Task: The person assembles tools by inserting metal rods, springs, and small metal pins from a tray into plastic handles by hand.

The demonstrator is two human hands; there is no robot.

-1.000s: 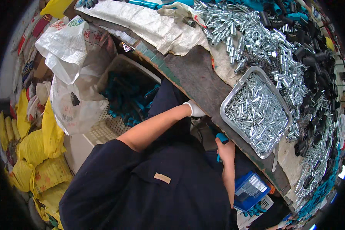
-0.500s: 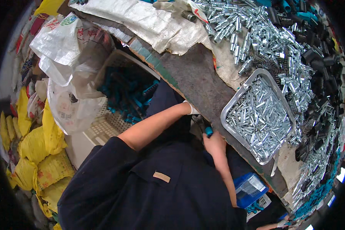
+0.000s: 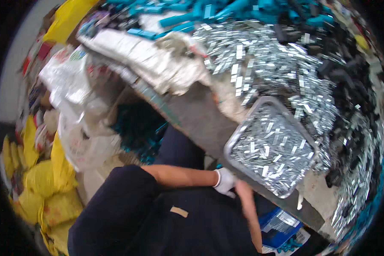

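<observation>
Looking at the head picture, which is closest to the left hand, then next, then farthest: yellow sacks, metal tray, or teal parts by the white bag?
From the left hand:
1. Metal tray: just up and right.
2. Teal parts: up and left.
3. Yellow sacks: far left.

The scene is viewed from the wearer's head, through a wide fisheye lens aimed steeply downward. The torso is seen from close above, along the lower edge; the left hand is framed right of and below centre, and the counter is caught slanting beyond, inside a dark, rounded border.
</observation>
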